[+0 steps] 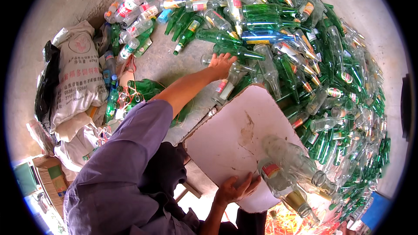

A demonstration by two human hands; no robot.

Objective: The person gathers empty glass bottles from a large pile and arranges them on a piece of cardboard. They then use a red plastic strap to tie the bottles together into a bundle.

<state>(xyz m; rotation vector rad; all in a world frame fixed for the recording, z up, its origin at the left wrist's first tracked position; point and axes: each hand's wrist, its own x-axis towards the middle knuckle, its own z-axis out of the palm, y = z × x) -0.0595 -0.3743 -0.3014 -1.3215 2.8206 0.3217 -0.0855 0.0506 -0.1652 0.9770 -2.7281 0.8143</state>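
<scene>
My left hand reaches out over a clear glass bottle, fingers across it. Its thumb is hidden, so I cannot tell whether it grips. A green glass bottle lies just beyond the fingertips. Palm down, my right hand rests near the edge of a worn white board, fingers slightly apart. Close to those fingertips, a clear glass bottle with a red label is on the board. Beside it are other clear bottles, their necks towards the lower right. I cannot tell if they are upright.
A large heap of glass bottles curves around the far and right sides. Green bottles bound with red string stand at left, near a printed woven sack. Shredded orange strands lie below the board. Concrete floor shows between.
</scene>
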